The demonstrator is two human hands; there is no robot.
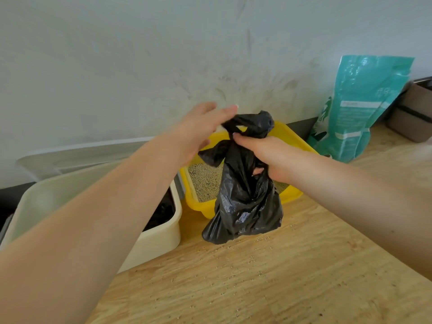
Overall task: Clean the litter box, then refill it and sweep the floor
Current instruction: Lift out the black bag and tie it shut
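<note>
Here, from the head camera, the black bag looks soft, thin and slippery, with a small lump inside, so probably light. Best hold is the twisted neck. The right hand squeezes that neck shut. The left hand has flat, spread fingers touching the top. The bag hangs over the yellow litter box.
</note>
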